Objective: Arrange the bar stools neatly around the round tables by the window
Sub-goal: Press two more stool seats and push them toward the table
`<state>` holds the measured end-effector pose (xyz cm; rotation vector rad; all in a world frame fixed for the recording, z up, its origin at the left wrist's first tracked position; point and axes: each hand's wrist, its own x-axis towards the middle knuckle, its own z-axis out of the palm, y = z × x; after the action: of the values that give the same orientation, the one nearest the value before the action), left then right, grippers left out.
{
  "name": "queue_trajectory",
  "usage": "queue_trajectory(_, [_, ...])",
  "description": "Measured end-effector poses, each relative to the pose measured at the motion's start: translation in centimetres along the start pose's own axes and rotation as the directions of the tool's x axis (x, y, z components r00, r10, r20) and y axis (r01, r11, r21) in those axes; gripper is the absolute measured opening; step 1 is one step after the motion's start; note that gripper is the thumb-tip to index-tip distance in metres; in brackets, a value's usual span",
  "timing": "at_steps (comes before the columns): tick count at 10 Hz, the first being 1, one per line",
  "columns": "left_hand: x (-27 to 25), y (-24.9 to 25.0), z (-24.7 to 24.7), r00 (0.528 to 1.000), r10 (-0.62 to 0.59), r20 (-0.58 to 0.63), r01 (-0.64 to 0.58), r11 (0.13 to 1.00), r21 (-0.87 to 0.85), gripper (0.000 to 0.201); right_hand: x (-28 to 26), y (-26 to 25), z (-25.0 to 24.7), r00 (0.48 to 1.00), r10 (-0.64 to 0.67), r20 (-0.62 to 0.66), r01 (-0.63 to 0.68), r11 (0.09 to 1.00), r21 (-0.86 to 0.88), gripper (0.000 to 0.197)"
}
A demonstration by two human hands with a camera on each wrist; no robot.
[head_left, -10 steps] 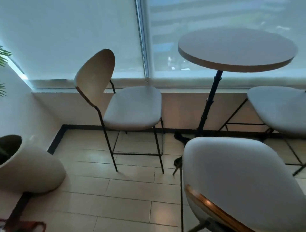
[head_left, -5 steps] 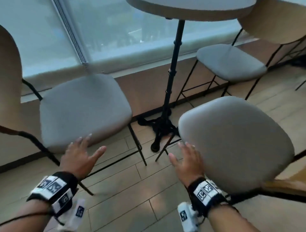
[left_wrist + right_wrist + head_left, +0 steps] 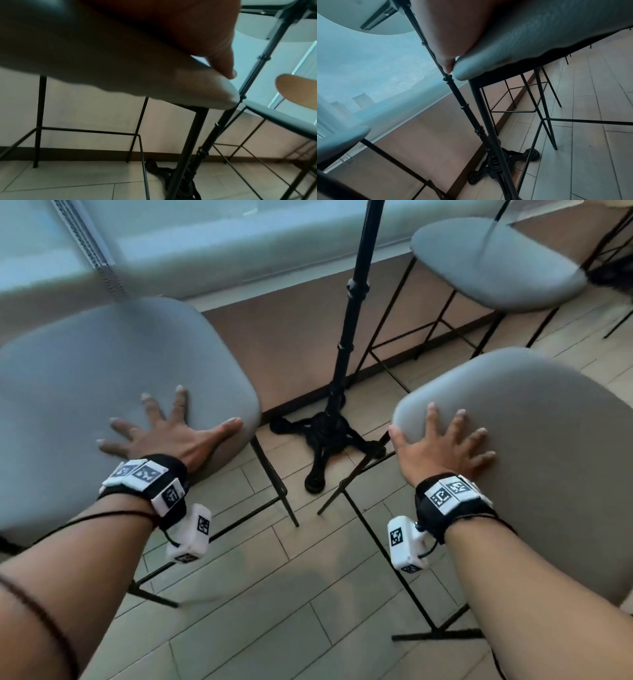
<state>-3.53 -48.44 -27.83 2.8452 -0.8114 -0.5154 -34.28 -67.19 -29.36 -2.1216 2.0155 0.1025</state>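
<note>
Two grey-cushioned bar stools flank the black table post. My left hand lies flat with spread fingers on the near corner of the left stool's seat. My right hand lies flat the same way on the near left corner of the right stool's seat. A third stool stands beyond the post, by the window. In the left wrist view my thumb rests on the seat edge. In the right wrist view the underside of the round table top shows above the post.
The table's black cross base sits on the tiled floor between the two near stools, with thin black stool legs close to it. A low brown wall and the window sill run behind.
My view has dropped and moved closer. Both hands reached forward and now rest flat on the two seats; half a second ago they hovered just short of the seat edges.
</note>
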Motion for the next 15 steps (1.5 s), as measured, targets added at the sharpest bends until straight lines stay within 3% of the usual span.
queue_trajectory(7, [0.9, 7.1, 1.8, 0.996, 0.024, -0.090, -0.024, 1.000, -0.007, 0.124, 0.2, 0.1, 0.1, 1.000, -0.007, -0.028, 0.007, 1.000, 0.005, 0.086])
queue_trajectory(15, [1.3, 8.2, 2.4, 0.995, 0.027, -0.094, -0.026, 1.000, 0.010, 0.123, 0.2, 0.2, 0.1, 0.999, -0.017, -0.027, 0.017, 1.000, 0.013, 0.086])
